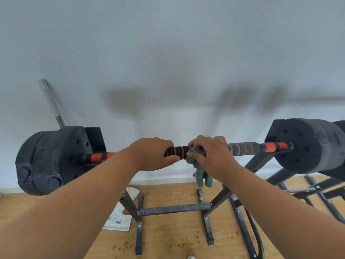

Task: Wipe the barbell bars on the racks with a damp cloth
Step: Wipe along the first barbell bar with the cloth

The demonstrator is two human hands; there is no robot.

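mid-wipe here: the barbell bar (pixel 179 151) lies across its rack (pixel 173 208), out in front, plates at far left and right. the left hand (pixel 155 154) wraps the black-and-red grip, steadying it. just beside it, the right hand (pixel 211 156) clamps the green cloth (pixel 200 174) round the bar, a tail dangling. i'd judge the job partway at best; nothing shows which stretches are clean. a second rack's plate (pixel 339 126) is cut off at right, and dampness can't be read.
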